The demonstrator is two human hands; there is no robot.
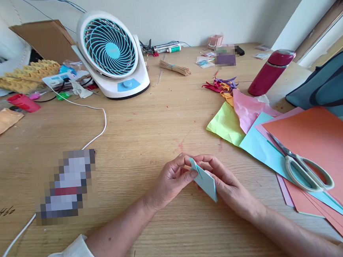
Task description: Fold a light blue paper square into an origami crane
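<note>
A small piece of folded light blue paper is held up between my two hands, tilted, above the table. My left hand pinches its upper left end between thumb and fingers. My right hand grips the paper from the right side, its fingers partly behind the sheet. A darker line or slit shows near the paper's top. White-handled scissors lie to the right on stacked orange paper, away from both hands.
Light blue, yellow-green and pink paper lie on the right. Beyond stand a red flask and a dark bag. A white fan stands at the back; a white cable runs along the left.
</note>
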